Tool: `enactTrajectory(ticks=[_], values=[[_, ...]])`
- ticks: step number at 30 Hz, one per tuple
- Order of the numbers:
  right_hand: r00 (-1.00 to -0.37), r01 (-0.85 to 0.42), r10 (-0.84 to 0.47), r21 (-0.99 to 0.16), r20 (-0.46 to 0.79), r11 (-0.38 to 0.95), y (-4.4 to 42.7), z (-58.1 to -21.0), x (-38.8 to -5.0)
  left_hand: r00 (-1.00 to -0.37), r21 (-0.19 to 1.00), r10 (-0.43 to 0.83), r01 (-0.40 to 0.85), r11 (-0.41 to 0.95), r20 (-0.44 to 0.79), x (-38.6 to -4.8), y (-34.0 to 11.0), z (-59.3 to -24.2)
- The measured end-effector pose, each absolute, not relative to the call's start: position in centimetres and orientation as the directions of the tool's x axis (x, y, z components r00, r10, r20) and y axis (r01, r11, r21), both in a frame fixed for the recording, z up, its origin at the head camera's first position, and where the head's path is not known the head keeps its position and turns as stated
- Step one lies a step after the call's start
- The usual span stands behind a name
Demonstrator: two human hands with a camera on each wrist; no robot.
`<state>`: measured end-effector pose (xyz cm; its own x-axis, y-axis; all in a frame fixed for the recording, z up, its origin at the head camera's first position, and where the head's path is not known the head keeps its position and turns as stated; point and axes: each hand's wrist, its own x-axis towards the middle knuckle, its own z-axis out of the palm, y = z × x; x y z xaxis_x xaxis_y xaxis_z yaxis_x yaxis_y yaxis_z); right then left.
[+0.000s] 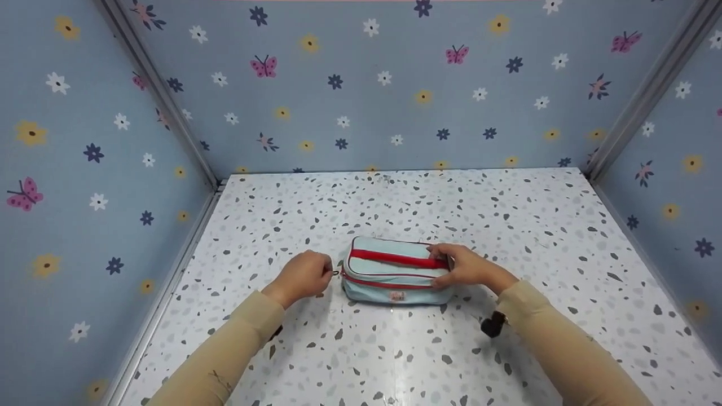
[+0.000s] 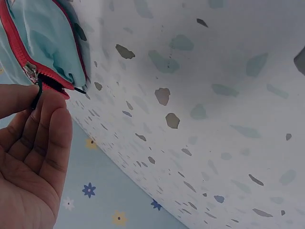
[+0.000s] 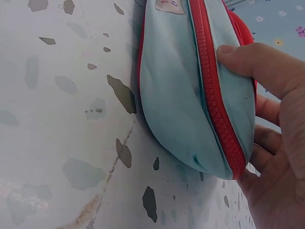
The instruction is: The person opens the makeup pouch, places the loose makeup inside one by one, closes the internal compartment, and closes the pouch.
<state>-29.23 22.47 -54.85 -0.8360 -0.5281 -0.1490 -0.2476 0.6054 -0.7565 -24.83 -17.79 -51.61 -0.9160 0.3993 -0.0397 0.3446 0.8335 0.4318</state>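
A light-blue zippered pouch (image 1: 375, 294) with red trim and a red strap (image 1: 395, 259) across its top lies on the speckled table. At its left end, my left hand (image 1: 304, 274) pinches the dark cord of the zipper pull (image 2: 31, 71) between thumb and finger. The left wrist view shows a short dark gap in the red zipper beside the slider. My right hand (image 1: 465, 267) grips the pouch's right end, thumb on the front near the zipper (image 3: 209, 71) and fingers over the top. Some right fingers are hidden behind the pouch.
The white terrazzo-patterned table (image 1: 395, 355) spreads around the pouch. Blue panels (image 1: 372, 84) with flowers and butterflies stand behind and on both sides. Metal posts (image 1: 632, 84) mark the corners. A black object (image 1: 493, 325) sits by the right wrist.
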Motion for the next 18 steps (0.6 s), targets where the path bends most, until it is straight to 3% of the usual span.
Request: enactTrajectory(ticks=[18], values=[[-0.827,-0.282,-0.553,-0.774,-0.103,0.567,22.5,-54.9,-28.8,-0.933,0.355,0.359,0.335,0.873,-0.003,-27.0,-17.2,-52.2]])
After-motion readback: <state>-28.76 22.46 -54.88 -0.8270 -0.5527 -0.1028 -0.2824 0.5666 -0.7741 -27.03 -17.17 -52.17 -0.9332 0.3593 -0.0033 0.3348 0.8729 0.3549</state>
